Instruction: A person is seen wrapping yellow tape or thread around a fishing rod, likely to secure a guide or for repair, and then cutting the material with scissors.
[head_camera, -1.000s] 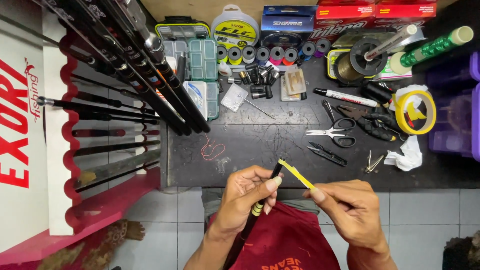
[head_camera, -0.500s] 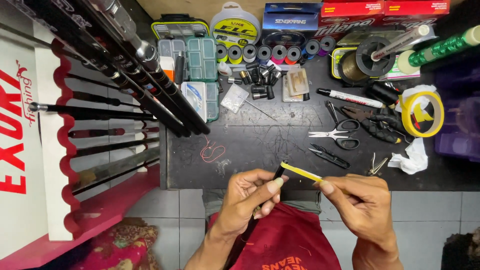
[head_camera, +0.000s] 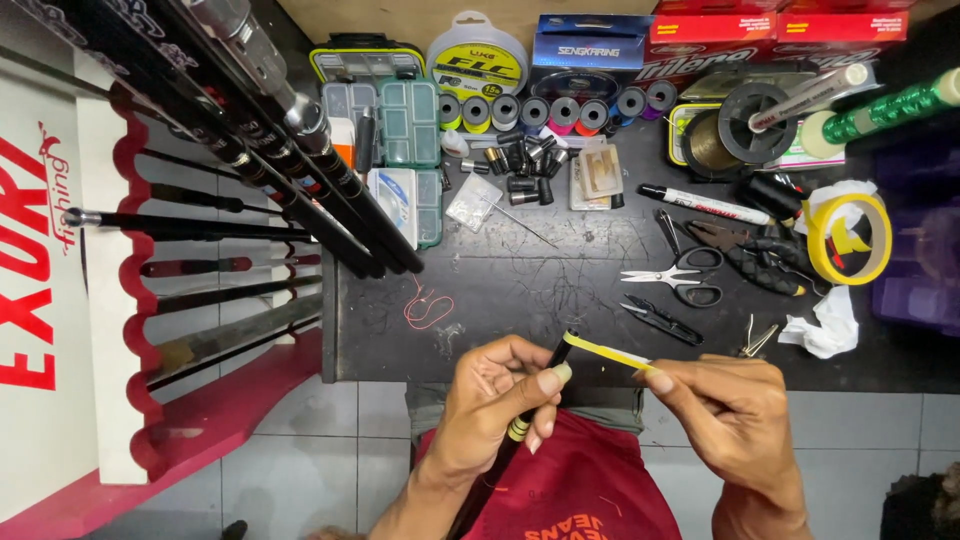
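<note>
My left hand (head_camera: 497, 400) grips a thin black rod (head_camera: 532, 405) with a yellow band, its tip pointing up toward the black table (head_camera: 560, 290). A strip of yellow tape (head_camera: 606, 352) runs from the rod's tip to my right hand (head_camera: 728, 410), which pinches the strip's free end between thumb and forefinger. Both hands hover just in front of the table's near edge, above my lap and a dark red cloth (head_camera: 590, 490).
A roll of yellow tape (head_camera: 848, 238), scissors (head_camera: 678, 282), black snips (head_camera: 662, 320), pliers (head_camera: 750, 255), a marker (head_camera: 705, 204), a white tissue (head_camera: 826, 325), thread spools (head_camera: 560, 108), small tackle boxes (head_camera: 395, 130) and a red thread loop (head_camera: 428, 308) lie on the table. Black fishing rods (head_camera: 280, 150) lean in a red-and-white rack (head_camera: 110, 330) at left.
My hands have drifted slightly right and lower in view. The yellow strip now lies flatter and stretches longer between the rod's tip and my right fingers.
</note>
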